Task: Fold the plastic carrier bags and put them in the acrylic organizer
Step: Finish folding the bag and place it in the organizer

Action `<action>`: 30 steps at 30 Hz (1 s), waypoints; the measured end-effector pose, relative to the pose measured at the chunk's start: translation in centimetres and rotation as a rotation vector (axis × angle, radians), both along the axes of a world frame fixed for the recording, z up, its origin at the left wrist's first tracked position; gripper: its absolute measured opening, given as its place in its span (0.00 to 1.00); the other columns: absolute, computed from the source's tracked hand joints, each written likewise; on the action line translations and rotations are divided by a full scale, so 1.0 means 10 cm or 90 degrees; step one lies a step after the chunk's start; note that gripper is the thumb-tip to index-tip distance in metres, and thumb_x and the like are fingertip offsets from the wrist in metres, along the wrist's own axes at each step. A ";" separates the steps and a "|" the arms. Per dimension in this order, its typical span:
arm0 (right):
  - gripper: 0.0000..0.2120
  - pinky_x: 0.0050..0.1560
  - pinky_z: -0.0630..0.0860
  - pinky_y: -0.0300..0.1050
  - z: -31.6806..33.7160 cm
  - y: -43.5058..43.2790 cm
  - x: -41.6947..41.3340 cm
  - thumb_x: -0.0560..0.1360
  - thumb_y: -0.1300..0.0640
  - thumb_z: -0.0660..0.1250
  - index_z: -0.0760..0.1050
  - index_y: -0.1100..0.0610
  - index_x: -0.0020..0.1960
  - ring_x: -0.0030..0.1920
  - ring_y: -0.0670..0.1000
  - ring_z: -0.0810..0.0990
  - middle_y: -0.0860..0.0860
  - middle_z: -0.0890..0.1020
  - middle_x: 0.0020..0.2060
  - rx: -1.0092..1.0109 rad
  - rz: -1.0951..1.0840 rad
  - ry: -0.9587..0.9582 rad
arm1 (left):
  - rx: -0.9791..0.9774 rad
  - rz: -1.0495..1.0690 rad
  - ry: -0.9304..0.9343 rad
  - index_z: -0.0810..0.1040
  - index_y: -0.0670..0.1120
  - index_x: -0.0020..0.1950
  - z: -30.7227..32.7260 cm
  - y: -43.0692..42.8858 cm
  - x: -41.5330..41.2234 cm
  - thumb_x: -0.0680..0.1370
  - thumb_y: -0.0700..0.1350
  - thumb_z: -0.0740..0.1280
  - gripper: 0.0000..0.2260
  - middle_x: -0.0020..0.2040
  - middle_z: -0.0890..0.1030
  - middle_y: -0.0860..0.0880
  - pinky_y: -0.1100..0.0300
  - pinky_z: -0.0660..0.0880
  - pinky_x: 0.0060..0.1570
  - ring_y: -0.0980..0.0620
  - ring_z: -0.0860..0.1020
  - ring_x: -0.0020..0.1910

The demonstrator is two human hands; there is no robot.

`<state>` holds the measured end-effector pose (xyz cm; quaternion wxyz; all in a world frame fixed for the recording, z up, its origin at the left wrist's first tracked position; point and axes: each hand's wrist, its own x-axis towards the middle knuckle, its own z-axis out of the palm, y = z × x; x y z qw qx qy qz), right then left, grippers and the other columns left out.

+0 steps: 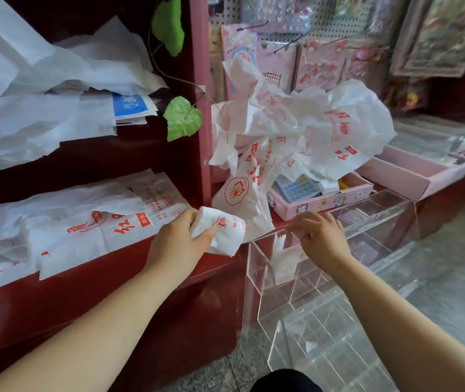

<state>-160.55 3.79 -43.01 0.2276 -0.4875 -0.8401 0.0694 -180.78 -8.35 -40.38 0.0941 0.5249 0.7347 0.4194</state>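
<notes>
Left hand [180,239], centre frame: fingers curled tight round a folded bag [220,230], held just left of the clear organizer [268,281], not inside it. Right hand [322,236] is over the organizer's top edge with fingers bent and tips at the rim; can't tell if it pinches anything. One white bag [282,258] sits in the near-left compartment below that hand. Crumpled loose bags [310,128] are heaped above a pink tray [324,203]. Flat bags [84,227] lie on the red shelf [112,278], lower left.
</notes>
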 end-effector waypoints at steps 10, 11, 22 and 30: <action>0.22 0.65 0.52 0.44 -0.12 0.25 -0.16 0.74 0.66 0.56 0.74 0.49 0.62 0.65 0.53 0.59 0.50 0.65 0.65 -0.058 0.140 -0.147 | -0.042 -0.021 -0.010 0.75 0.44 0.57 -0.09 0.64 0.40 0.76 0.46 0.66 0.12 0.53 0.80 0.45 0.53 0.74 0.52 0.44 0.77 0.54; 0.21 0.65 0.52 0.44 -0.12 0.26 -0.14 0.74 0.65 0.56 0.74 0.49 0.62 0.65 0.53 0.59 0.50 0.66 0.65 -0.061 0.137 -0.152 | -0.050 -0.020 -0.007 0.75 0.44 0.57 -0.10 0.66 0.41 0.76 0.46 0.66 0.11 0.53 0.80 0.45 0.52 0.74 0.51 0.44 0.77 0.53; 0.10 0.62 0.54 0.41 -0.17 0.27 0.21 0.74 0.57 0.62 0.80 0.52 0.52 0.63 0.51 0.61 0.48 0.72 0.58 -0.117 0.110 -0.031 | -0.161 -0.110 0.111 0.67 0.47 0.37 -0.04 0.88 0.77 0.77 0.46 0.65 0.11 0.35 0.70 0.51 0.60 0.57 0.34 0.46 0.70 0.42; 0.09 0.61 0.51 0.38 -0.20 0.28 0.24 0.73 0.58 0.64 0.80 0.52 0.51 0.62 0.49 0.62 0.46 0.72 0.57 -0.140 0.115 0.001 | -0.243 -0.150 0.157 0.59 0.47 0.31 0.00 0.95 0.68 0.74 0.39 0.64 0.16 0.31 0.64 0.52 0.62 0.57 0.27 0.52 0.65 0.31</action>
